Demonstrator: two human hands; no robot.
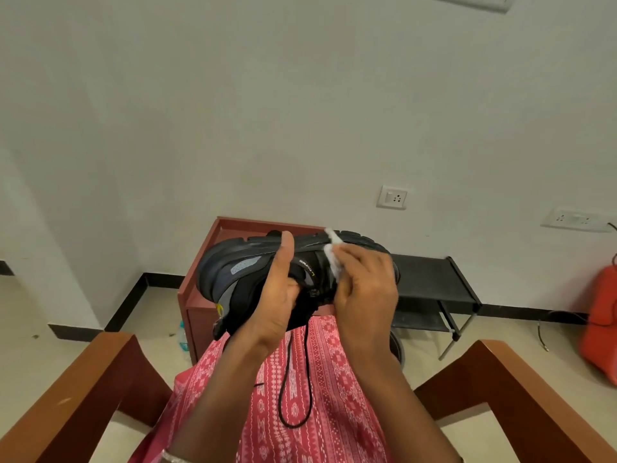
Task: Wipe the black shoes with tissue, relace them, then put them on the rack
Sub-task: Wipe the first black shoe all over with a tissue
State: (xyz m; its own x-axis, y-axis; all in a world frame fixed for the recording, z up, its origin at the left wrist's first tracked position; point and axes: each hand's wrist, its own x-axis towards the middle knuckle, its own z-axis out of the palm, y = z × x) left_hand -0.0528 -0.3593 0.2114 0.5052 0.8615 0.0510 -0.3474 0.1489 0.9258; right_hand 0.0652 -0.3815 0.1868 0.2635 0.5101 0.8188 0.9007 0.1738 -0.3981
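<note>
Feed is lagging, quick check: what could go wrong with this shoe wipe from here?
The lace hangs loose over the lap and may snag. The small tissue under the right hand could shred on the tread of the shoe. Only the left hand holds it; it might slip.

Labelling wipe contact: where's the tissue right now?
Head view, right of centre: the tissue is held by the right hand against the black shoe, which the left hand grips.
</note>
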